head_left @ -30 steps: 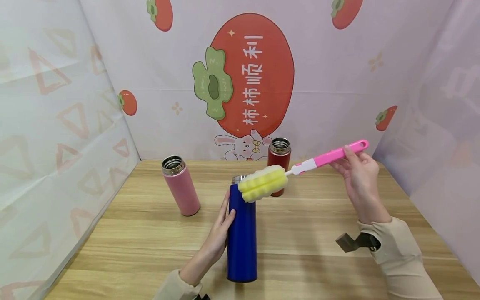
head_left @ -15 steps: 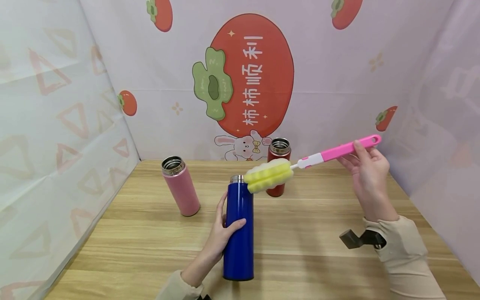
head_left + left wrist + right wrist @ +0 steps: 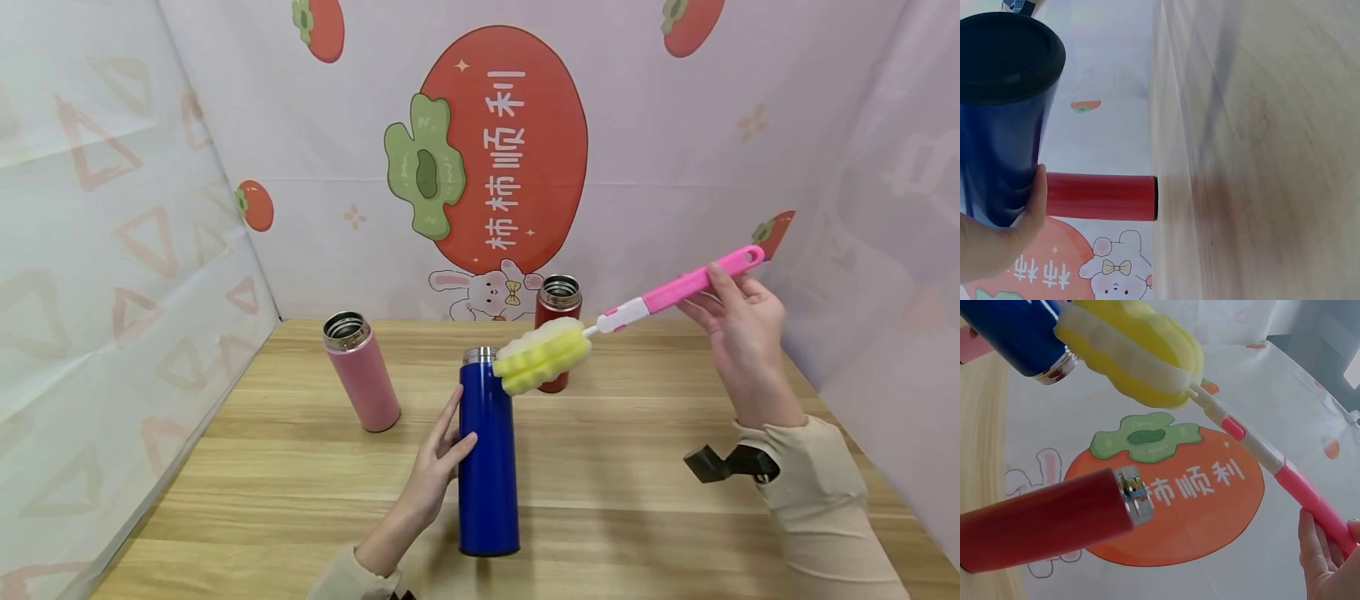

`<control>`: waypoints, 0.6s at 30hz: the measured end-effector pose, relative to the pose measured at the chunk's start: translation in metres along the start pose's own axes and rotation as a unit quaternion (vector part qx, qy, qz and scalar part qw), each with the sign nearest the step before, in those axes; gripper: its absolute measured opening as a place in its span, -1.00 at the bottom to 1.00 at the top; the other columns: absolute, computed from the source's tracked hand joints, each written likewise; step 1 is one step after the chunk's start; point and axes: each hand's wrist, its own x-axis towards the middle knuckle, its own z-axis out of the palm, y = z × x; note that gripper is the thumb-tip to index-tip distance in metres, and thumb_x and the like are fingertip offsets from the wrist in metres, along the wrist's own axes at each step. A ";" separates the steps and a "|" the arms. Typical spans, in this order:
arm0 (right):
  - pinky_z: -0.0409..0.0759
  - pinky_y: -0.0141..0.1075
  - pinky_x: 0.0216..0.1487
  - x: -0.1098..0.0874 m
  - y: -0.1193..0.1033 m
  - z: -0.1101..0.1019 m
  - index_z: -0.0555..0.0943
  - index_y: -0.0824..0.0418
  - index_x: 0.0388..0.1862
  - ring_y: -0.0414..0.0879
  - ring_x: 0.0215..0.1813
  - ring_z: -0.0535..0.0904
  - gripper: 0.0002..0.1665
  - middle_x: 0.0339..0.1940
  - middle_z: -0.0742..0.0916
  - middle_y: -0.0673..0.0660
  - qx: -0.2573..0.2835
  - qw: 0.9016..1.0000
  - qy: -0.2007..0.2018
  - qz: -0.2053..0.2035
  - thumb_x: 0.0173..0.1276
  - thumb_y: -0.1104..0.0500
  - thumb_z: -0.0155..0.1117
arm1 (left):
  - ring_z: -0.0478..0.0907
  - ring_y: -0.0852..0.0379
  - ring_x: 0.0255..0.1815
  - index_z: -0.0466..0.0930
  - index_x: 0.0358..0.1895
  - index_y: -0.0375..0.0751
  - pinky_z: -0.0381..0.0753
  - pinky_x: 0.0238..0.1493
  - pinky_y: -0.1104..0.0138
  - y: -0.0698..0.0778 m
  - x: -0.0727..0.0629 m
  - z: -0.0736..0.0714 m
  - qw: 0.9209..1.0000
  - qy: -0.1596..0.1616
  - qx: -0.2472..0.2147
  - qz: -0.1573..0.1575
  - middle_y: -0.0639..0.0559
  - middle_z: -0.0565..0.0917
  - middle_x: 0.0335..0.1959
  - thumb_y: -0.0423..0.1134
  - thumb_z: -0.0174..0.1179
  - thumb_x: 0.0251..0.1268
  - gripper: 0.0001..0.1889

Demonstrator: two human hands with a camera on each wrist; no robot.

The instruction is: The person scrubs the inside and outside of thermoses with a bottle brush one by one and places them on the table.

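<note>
Head view: left hand has fingers curled round blue bottle, uncapped neck up; side grip likely leaves the neck unblocked. Right hand pinches brush near its handle's far end, probably for reach. Sponge beside blue neck; can't tell if touching. Pink bottle and red bottle stand uncapped on tabletop, well apart, presumably giving working room.

Left wrist: blue base faces camera, so bottle's held off tabletop; thumb against side, other fingers hidden.

Right wrist: sponge overlaps blue bottle's upper end; fingers on pink handle, red bottle unheld.
</note>
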 end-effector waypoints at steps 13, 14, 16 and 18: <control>0.57 -0.24 -0.28 0.000 0.008 0.003 0.49 0.36 -0.29 -0.06 -0.38 0.64 -0.75 -0.44 0.68 0.18 -0.048 0.999 0.000 0.019 0.08 0.25 0.28 | 0.14 -0.17 0.25 -0.25 0.38 0.27 0.22 0.15 0.03 0.002 -0.001 0.001 0.997 -0.055 -0.052 -0.007 -0.26 -0.03 0.35 -0.24 -0.19 0.38 -0.38; 0.57 -0.24 -0.28 -0.001 0.009 0.002 0.49 0.36 -0.30 -0.06 -0.38 0.64 -0.77 -0.44 0.68 0.18 -0.050 0.999 -0.005 0.021 0.09 0.26 0.27 | 0.13 -0.18 0.25 -0.25 0.38 0.27 0.21 0.15 0.02 0.003 0.000 0.001 0.997 -0.053 -0.054 -0.008 -0.25 -0.04 0.35 -0.24 -0.19 0.38 -0.38; 0.57 -0.25 -0.28 -0.002 0.010 0.001 0.50 0.36 -0.29 -0.07 -0.38 0.64 -0.78 -0.45 0.68 0.17 -0.063 0.998 -0.013 0.025 0.11 0.26 0.25 | 0.12 -0.19 0.26 -0.26 0.38 0.26 0.20 0.16 0.01 0.003 0.000 0.002 0.997 -0.052 -0.058 -0.008 -0.24 -0.05 0.36 -0.23 -0.19 0.38 -0.38; 0.57 -0.25 -0.27 -0.003 0.011 -0.001 0.51 0.35 -0.29 -0.08 -0.37 0.64 -0.79 -0.45 0.68 0.17 -0.068 0.997 -0.019 0.034 0.12 0.26 0.24 | 0.11 -0.18 0.27 -0.25 0.38 0.27 0.18 0.16 0.01 0.004 0.000 0.002 0.997 -0.048 -0.063 -0.011 -0.20 -0.07 0.36 -0.23 -0.19 0.38 -0.38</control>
